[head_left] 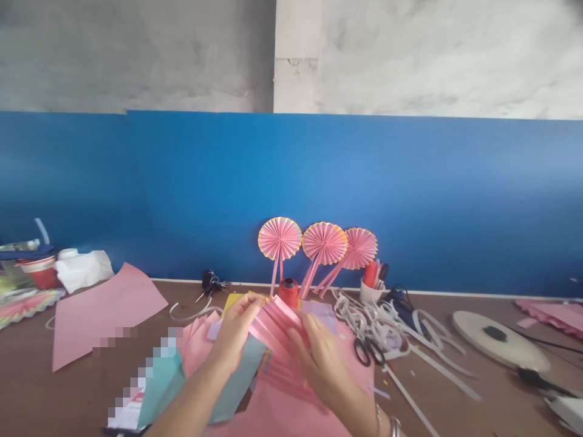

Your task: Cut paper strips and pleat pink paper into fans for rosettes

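My left hand (234, 331) and my right hand (321, 358) both grip a pink sheet of paper folded into accordion pleats (280, 325), held just above the brown table (40, 388). The left fingers pinch the pleats' upper left end; the right fingers press on the right side. More pink paper (291, 406) lies under my hands. Three finished pink paper fans (321, 243) on sticks lean against the blue wall behind.
A big pink sheet (102, 312) lies at left, teal paper (161, 379) near my left forearm. A red thread spool (288, 292), black scissors (368, 351), white paper strips (387, 321), a pen cup (371, 285) and a round white disc (498, 346) sit to the right.
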Available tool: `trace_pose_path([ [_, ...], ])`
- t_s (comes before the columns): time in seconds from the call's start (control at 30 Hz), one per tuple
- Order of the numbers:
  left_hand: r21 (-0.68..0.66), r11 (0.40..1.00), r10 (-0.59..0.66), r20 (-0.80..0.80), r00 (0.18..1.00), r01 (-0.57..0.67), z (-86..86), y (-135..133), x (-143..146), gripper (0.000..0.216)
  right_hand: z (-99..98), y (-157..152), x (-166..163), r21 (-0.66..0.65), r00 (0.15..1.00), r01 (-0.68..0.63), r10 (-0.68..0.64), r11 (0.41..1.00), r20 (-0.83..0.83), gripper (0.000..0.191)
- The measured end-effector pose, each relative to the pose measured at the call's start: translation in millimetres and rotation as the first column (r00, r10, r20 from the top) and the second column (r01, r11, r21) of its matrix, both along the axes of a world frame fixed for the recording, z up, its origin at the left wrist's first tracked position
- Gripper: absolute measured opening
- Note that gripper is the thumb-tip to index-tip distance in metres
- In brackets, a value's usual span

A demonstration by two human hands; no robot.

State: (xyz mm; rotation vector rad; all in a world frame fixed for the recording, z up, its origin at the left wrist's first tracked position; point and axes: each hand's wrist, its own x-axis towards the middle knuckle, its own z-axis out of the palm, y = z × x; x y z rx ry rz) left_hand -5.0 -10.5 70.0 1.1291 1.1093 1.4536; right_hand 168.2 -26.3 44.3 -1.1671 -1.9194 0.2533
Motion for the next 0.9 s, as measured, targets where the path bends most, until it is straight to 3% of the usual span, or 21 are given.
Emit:
trace_pose_path([
  [0.13,0.014,0.999,-0.032,0.037,0.999,0.031,0.7,-1,3,0.022,10.3,-10,-1,-0.258,0.990,-0.133,0.118,0.957,-0.072,0.049],
  [0.23,0.051,0.998,-0.030,0.035,0.999,0.028,-1.2,-2,5,0.022,12.6,-16,-7,-0.366,0.991,-0.124,0.097,0.922,-0.091,0.068],
  [0.3,0.071,0.997,-0.018,0.027,0.999,0.016,-4.8,-3,5,0.025,10.2,-15,-11,-0.435,0.995,-0.086,0.053,0.896,-0.087,0.059],
  [0.4,0.105,0.994,-0.021,0.118,0.993,0.009,-12.4,-4,6,0.037,3.7,-8,-13,-0.521,0.993,-0.068,0.006,0.851,-0.119,0.024],
  [0.47,0.136,0.988,-0.106,0.247,0.963,0.074,-16.8,-7,9,0.054,-0.8,-2,-13,-0.507,0.982,-0.117,0.024,0.854,-0.187,0.008],
  [0.53,0.156,0.970,-0.232,0.344,0.910,0.189,-19.5,-10,14,0.067,-4.9,2,-11,-0.448,0.973,-0.149,0.051,0.881,-0.224,0.007],
  [0.63,0.110,0.939,-0.342,0.341,0.876,0.325,-21.4,-18,26,0.065,-10.3,2,-11,-0.373,0.992,-0.080,0.036,0.924,-0.123,0.008],
  [0.73,0.003,0.947,-0.310,0.263,0.914,0.320,-23.3,-26,37,0.054,-14.5,-5,-13,-0.260,0.987,0.014,0.028,0.966,0.157,0.017],
  [0.8,-0.066,0.961,-0.248,0.242,0.938,0.270,-25.5,-30,42,0.049,-16.9,-11,-17,-0.170,0.934,0.068,-0.002,0.983,0.358,0.024],
  [0.9,-0.124,0.970,-0.172,0.246,0.954,0.207,-28.7,-34,46,0.043,-19.8,-19,-23,-0.078,0.870,0.115,-0.063,0.990,0.489,0.026],
])
